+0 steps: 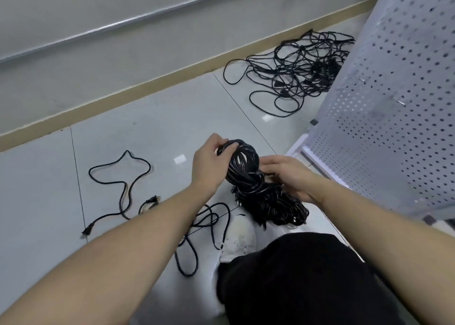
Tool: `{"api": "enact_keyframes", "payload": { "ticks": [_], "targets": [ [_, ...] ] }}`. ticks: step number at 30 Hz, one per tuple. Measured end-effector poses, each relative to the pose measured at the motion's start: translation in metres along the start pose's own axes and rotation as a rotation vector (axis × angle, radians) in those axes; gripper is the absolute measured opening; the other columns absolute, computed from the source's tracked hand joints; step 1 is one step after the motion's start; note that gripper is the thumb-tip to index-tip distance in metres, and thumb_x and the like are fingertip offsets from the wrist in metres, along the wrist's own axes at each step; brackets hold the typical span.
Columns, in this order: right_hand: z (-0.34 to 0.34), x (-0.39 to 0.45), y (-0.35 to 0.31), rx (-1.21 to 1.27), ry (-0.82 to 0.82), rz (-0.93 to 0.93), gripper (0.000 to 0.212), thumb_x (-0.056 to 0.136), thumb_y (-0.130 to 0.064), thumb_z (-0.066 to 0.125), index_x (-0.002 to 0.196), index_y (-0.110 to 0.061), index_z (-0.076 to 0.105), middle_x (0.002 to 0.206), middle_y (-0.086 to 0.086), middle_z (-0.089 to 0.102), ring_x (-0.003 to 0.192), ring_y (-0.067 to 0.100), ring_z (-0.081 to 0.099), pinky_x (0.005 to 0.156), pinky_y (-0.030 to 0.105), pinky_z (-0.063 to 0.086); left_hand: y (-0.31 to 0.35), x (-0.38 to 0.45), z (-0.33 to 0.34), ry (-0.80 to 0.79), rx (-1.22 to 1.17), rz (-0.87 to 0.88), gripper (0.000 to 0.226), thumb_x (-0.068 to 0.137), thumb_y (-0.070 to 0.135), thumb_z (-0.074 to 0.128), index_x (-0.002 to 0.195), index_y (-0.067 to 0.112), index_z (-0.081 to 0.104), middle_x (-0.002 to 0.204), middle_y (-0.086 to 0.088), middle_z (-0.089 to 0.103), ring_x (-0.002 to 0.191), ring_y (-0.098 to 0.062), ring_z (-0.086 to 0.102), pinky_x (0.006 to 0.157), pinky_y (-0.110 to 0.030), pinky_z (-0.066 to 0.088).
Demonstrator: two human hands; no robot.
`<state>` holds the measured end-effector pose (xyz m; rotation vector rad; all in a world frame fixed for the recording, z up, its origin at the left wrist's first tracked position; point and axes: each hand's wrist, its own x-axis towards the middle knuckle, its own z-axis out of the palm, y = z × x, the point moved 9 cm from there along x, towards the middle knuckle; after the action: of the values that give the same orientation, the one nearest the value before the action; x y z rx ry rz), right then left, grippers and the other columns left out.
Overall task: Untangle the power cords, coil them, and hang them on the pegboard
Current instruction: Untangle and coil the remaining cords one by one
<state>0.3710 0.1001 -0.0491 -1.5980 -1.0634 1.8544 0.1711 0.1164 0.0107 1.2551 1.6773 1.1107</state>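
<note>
black coiled cords [248,174] upright; tangled pile [302,71] beside pegboard [394,103]

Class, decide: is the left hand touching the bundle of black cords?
Touching. The head view shows the left hand with its fingers curled over the top of the cord bundle.

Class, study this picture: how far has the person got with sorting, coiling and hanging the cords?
Early. Done: nothing hangs on the pegboard where it shows. In hand: the left hand and right hand both grip a coiled bundle. Left: loose cords beside the shoe, and the tangled pile by the wall.
</note>
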Motion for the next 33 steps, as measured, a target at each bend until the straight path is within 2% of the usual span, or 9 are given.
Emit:
{"api": "enact_keyframes", "payload": {
  "ticks": [4,7,12,16,21,24,27,30,33],
  "targets": [
    [-0.038,0.015,0.023,-0.022,0.081,0.064,0.021,0.097,-0.013,0.064,0.114,-0.023,0.072,0.088,0.000,0.075,0.065,0.010,0.066,0.052,0.024,0.051,-0.035,0.020,0.053,-0.079,0.001,-0.084,0.018,0.089,0.033,0.076,0.081,0.024,0.064,0.086,0.011,0.072,0.088,-0.010,0.068,0.080,-0.023,0.052],
    [-0.066,0.028,0.036,-0.078,0.129,0.063,0.019,0.094,-0.016,0.071,0.111,-0.025,0.072,0.096,0.003,0.076,0.073,0.014,0.070,0.057,0.026,0.053,-0.082,0.032,0.090,-0.133,-0.125,-0.307,0.015,0.087,0.039,0.078,0.094,0.027,0.072,0.091,0.006,0.074,0.091,-0.019,0.073,0.083,-0.044,0.062],
    [-0.094,0.052,0.064,-0.526,0.298,0.016,0.014,0.097,-0.020,0.062,0.098,-0.031,0.071,0.091,-0.014,0.068,0.083,0.009,0.064,0.074,0.022,0.047,-0.164,0.007,0.142,-0.375,-0.130,-0.702,0.024,0.099,0.020,0.068,0.122,0.013,0.066,0.102,-0.007,0.069,0.096,-0.021,0.068,0.082,-0.033,0.062],
    [-0.106,0.059,0.085,-0.777,0.375,0.026,0.022,0.100,-0.027,0.054,0.108,-0.031,0.074,0.128,-0.007,0.063,0.110,0.017,0.061,0.088,0.026,0.045,-0.174,0.003,0.143,-0.372,-0.123,-0.699,0.016,0.102,0.009,0.058,0.114,0.017,0.061,0.086,-0.005,0.065,0.084,-0.022,0.061,0.079,-0.030,0.058],
    [-0.091,0.041,0.071,-1.005,0.366,0.027,0.039,0.097,-0.031,0.055,0.135,-0.038,0.059,0.162,-0.004,0.030,0.146,0.025,0.026,0.116,0.049,0.029,-0.166,0.001,0.132,-0.435,-0.019,-0.663,0.019,0.103,0.018,0.055,0.117,0.018,0.067,0.100,-0.004,0.068,0.083,-0.017,0.066,0.069,-0.025,0.059],
    [-0.068,0.032,0.048,-1.043,0.348,-0.036,0.042,0.096,-0.030,0.055,0.137,-0.038,0.058,0.163,-0.003,0.030,0.148,0.025,0.023,0.118,0.050,0.025,-0.146,0.002,0.112,-0.414,-0.027,-0.610,0.018,0.103,0.016,0.053,0.115,0.018,0.066,0.106,-0.003,0.068,0.077,-0.015,0.067,0.069,-0.026,0.061],
    [-0.032,0.028,0.025,-1.019,0.292,-0.135,0.036,0.092,-0.027,0.055,0.125,-0.036,0.066,0.148,-0.004,0.048,0.138,0.025,0.041,0.112,0.048,0.038,-0.126,0.003,0.081,-0.383,-0.017,-0.531,0.020,0.102,0.015,0.051,0.115,0.018,0.066,0.111,-0.006,0.067,0.081,-0.018,0.066,0.078,-0.035,0.061],
    [0.015,0.028,0.010,-0.989,0.168,-0.199,0.028,0.091,-0.022,0.056,0.113,-0.029,0.072,0.123,-0.003,0.062,0.115,0.020,0.058,0.097,0.033,0.046,-0.116,0.000,0.038,-0.334,-0.003,-0.467,0.024,0.103,0.016,0.049,0.122,0.017,0.063,0.115,-0.006,0.066,0.081,-0.020,0.066,0.083,-0.039,0.060],
    [0.066,0.031,0.008,-1.001,0.048,-0.232,0.026,0.092,-0.021,0.058,0.114,-0.027,0.072,0.119,-0.004,0.066,0.110,0.017,0.061,0.094,0.029,0.046,-0.132,-0.006,-0.012,-0.264,0.001,-0.483,0.024,0.103,0.017,0.050,0.123,0.018,0.062,0.114,-0.006,0.066,0.084,-0.021,0.067,0.085,-0.043,0.060]
  ]
}}
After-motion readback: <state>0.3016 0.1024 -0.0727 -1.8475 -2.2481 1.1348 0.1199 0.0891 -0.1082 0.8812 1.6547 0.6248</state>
